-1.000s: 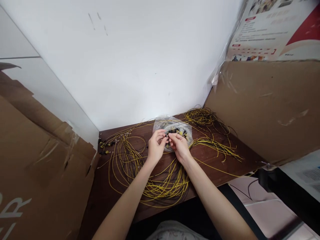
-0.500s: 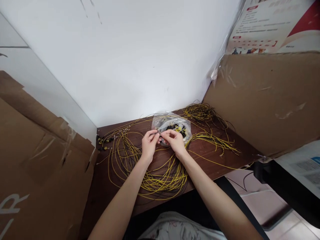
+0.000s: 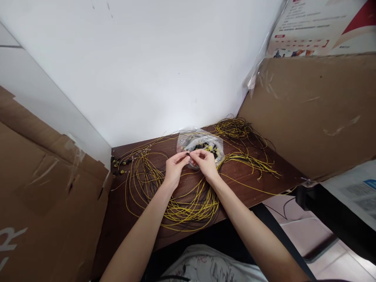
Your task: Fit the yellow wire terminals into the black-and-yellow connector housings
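Note:
My left hand (image 3: 175,166) and my right hand (image 3: 205,162) meet fingertip to fingertip above the table's middle. Both are closed in a pinch on a small black part (image 3: 188,154), mostly covered by the fingers, so its kind cannot be made out. Just behind them lies an open clear plastic bag (image 3: 183,138) with black and yellow connectors (image 3: 209,148) in it. A loose bundle of yellow and black wires (image 3: 190,213) curves under my wrists. Its ends fan out to the right, where yellow wire ends (image 3: 264,166) rest on the tabletop.
Brown table (image 3: 243,188) against a white wall (image 3: 164,70). Cardboard (image 3: 53,188) stands at the left, and more cardboard (image 3: 317,109) at the right. A tangled wire coil (image 3: 235,128) lies at the back right. Several small connectors (image 3: 121,164) sit by the left edge.
The view has shifted slightly. My fingertips have drawn closer together, and a dark part now shows between them. The wires and bag stay in place.

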### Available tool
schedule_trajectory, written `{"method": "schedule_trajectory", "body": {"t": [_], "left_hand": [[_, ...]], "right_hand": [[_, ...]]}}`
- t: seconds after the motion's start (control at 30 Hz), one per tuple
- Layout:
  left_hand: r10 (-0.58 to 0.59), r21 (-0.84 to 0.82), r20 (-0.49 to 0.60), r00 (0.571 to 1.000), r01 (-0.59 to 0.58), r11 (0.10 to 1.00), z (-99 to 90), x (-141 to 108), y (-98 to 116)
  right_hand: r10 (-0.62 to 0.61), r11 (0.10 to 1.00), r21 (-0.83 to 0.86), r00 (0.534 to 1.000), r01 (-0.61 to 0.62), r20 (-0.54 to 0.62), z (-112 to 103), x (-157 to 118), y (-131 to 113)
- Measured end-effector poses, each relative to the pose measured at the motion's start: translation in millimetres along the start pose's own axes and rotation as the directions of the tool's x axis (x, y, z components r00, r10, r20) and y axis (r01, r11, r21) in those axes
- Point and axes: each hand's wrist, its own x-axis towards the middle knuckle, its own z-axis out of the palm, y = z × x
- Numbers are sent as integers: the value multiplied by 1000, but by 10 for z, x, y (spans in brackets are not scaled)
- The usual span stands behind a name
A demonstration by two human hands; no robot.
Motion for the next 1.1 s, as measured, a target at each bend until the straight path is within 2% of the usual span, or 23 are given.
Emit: {"method": "schedule_trajectory", "body": {"t": [0.33, 0.67, 1.1], "left_hand": [[-31, -113, -38, 999, 27, 993, 55, -23, 72], [14, 6, -44, 999, -14, 1000, 30, 19, -5], [67, 106, -31, 997, -63, 992, 27, 12, -17]], "right_hand": [[-41, 997, -68, 999, 43, 29, 10, -10, -6], [-62, 988, -140, 997, 66, 34, 1, -15, -10], [-115, 941, -319, 993, 113, 11, -33, 1, 35]]}}
